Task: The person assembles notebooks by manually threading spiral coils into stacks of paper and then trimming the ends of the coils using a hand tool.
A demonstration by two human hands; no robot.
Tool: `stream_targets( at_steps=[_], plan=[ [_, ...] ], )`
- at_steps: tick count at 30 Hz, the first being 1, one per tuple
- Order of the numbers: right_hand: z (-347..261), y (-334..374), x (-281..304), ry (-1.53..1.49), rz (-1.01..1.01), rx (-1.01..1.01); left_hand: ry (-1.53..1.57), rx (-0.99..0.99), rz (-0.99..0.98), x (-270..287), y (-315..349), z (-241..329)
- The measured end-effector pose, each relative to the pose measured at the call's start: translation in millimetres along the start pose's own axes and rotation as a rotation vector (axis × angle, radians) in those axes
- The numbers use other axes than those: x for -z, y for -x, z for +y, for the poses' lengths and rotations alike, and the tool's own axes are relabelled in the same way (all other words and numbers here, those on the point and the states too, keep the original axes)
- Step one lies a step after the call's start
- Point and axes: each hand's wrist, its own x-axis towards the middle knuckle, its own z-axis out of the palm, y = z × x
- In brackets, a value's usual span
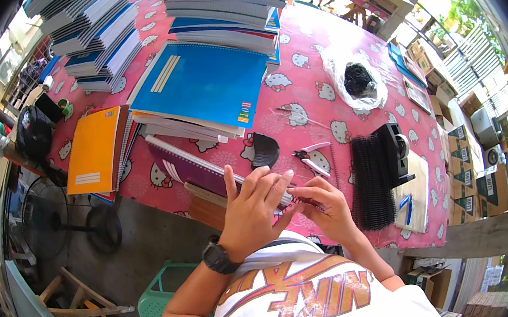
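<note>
A purple spiral notebook [196, 166] lies tilted near the table's front edge. My left hand [249, 205], with a black watch at its wrist, holds the notebook's near end, fingers across it and thumb below. Beside it my right hand [327, 203] has thumb and fingertips pinched together at the notebook's corner. What they pinch is too small to make out. Just beyond my hands are a black rounded piece [264, 150] and pink-handled pliers [311, 160]. To the right lies a bundle of black binding coils [373, 180] against a black holder [397, 154].
Blue notebooks [208, 79] are stacked ahead, with tall notebook piles [103, 44] behind. An orange notebook [93, 152] lies at the left. A plastic bag [374, 95] holds black bits. Blue-handled objects [406, 207] lie at the right. A green stool [157, 298] and a fan [46, 211] stand off the table.
</note>
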Motion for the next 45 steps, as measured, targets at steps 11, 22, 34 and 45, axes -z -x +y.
stream_targets(
  at_steps=[11,22,34,45],
  plan=[
    [4.6,-10.7,7.3,-0.292,-0.197,-0.125,0.274,-0.093,0.021,8.6,4.9,-19.8],
    [16.5,-9.1,6.5,-0.276,-0.17,-0.221,0.234,-0.112,0.08,-2.9,5.9,-22.5],
    [-15.2,-20.3,14.6,0.034,-0.41,-0.156,0.292,-0.092,0.121,5.7,16.9,-22.4],
    [-20.6,-13.1,7.3,0.08,-0.358,0.168,0.215,-0.177,0.161,11.1,45.5,-21.7]
  ],
)
